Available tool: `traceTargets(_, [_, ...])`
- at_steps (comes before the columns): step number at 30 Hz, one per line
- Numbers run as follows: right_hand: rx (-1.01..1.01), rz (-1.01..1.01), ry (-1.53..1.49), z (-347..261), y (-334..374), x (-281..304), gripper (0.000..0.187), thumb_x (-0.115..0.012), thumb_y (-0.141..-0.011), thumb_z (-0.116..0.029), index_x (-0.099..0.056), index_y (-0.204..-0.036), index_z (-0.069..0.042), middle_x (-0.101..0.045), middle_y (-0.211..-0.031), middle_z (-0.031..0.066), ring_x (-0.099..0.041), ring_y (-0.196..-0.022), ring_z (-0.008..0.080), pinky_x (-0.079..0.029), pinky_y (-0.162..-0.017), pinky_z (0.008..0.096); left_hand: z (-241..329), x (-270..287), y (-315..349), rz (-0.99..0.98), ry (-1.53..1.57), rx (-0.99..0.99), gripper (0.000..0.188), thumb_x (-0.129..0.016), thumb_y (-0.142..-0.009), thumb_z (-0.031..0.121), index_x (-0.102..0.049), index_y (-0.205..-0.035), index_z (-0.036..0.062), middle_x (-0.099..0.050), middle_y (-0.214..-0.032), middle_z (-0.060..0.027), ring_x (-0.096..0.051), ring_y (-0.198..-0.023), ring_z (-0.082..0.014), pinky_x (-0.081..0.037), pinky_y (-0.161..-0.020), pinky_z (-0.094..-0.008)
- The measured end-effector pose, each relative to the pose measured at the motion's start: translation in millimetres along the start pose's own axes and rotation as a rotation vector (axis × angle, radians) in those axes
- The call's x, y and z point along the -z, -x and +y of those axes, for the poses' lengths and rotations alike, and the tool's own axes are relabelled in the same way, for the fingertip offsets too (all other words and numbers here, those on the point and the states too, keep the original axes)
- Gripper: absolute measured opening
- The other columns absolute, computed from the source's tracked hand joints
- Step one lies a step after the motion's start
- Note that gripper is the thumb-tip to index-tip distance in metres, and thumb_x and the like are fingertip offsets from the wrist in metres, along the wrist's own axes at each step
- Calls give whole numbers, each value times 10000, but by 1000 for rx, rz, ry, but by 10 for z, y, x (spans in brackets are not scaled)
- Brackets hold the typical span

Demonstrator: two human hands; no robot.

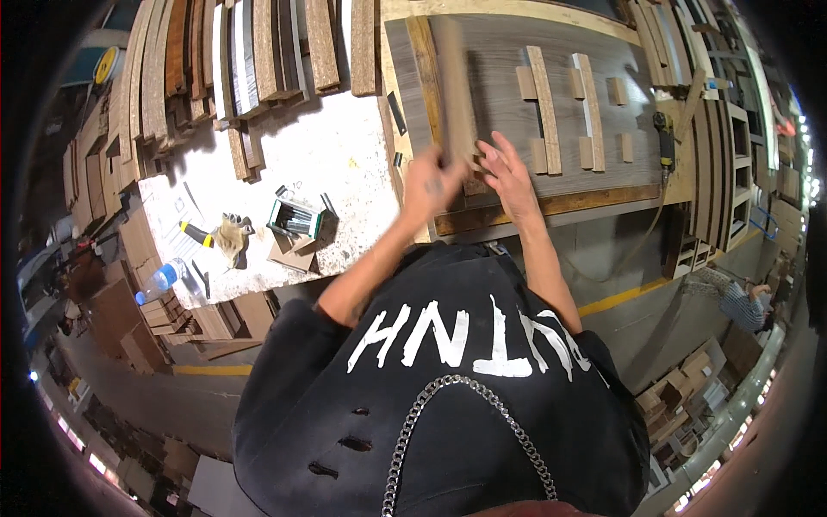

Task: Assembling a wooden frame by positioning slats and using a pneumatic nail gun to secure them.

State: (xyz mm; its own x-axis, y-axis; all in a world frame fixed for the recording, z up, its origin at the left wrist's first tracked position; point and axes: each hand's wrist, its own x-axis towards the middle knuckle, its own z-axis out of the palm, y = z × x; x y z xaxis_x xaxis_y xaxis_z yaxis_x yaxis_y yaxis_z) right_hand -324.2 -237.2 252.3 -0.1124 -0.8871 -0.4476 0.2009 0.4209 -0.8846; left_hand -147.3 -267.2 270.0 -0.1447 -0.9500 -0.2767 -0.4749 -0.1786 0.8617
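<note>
A long wooden strip (457, 90), blurred by motion, stands over the left part of a grey wood-grain panel (508, 112). My left hand (428, 183) is closed around its near end. Just to the right, my right hand (511, 179) has its fingers apart, close to the strip; whether the fingertips touch it I cannot tell. A brown wooden bar (425, 65) lies along the panel's left side, and another wooden bar (551, 208) runs along its near edge. Farther right on the panel lie two chipboard strips, a left one (544, 108) and a right one (589, 112), with small blocks beside them.
Many chipboard strips (323, 43) are stacked at the far left. On the white worktop (345, 198) sit a box of small dark pieces (295, 220), a glove (233, 237), and a yellow-black tool (196, 233). A bottle (161, 280) stands at its corner. A power tool (664, 142) lies right of the panel.
</note>
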Motion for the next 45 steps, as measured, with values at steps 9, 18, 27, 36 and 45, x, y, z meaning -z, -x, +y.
traceTargets(9, [-80,347,395,-266,43,1807,433,-828,-786,-323,-604,-1001,-20,-648,-807,55,-598,-685,129,-506,-661,294,193,-295,252,-468,-206,-250,520,-655,-909,471,-645,-1098,-13,-679,-995,-232,-684,-876,-361,-538,-740,-413])
traceTargets(18, [174,331,1184,-807,-1443,4380,727,-625,-863,-607,-578,-1246,10,-628,-1153,287,-598,-1112,427,-480,-918,473,162,-501,375,185,-125,239,455,-621,-965,405,-663,-1090,-31,-704,-902,-166,-664,-825,-241,-520,-733,-346])
traceTargets(27, [-29,137,1422,-874,-1916,4519,733,-684,-795,-620,-662,-1011,80,-679,-945,278,-658,-950,421,-511,-784,496,480,-1305,917,51,-261,421,427,-601,-977,383,-647,-1129,-14,-694,-912,-188,-666,-817,-269,-518,-757,-361])
traceTargets(36, [4,95,1478,-871,-1798,4568,683,-735,-775,-554,-651,-1002,85,-679,-966,290,-667,-939,428,-524,-802,495,319,-1405,1135,191,-235,558,441,-593,-978,404,-649,-1133,-5,-690,-892,-162,-646,-813,-237,-508,-765,-343])
traceTargets(45, [-56,91,1459,-818,-1831,4518,724,-702,-759,-644,-678,-1013,34,-685,-1008,267,-653,-975,422,-505,-833,476,253,-1300,1301,215,-139,461,382,-608,-974,337,-645,-1100,-21,-694,-908,-211,-692,-832,-254,-523,-757,-341])
